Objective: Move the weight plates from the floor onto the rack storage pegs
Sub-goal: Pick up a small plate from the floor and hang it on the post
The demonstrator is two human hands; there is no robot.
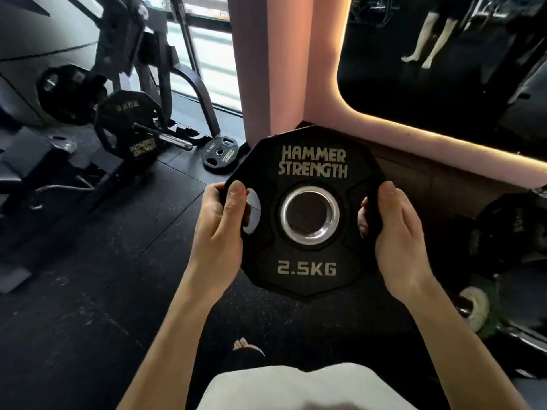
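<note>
Black rubber floor runs out to a pink pillar and a mirror on the far right. Both forearms reach forward, lifting a 2.5 kg weight plate upright in the air, its lettering facing the camera. Left hand grips the plate's left handle slot, thumb on the front face; right hand clasps the right edge, fingers curled behind. Far left, a rack carries a large plate on a steel peg. Just beyond it, a small plate leans on the floor beside the pillar.
</note>
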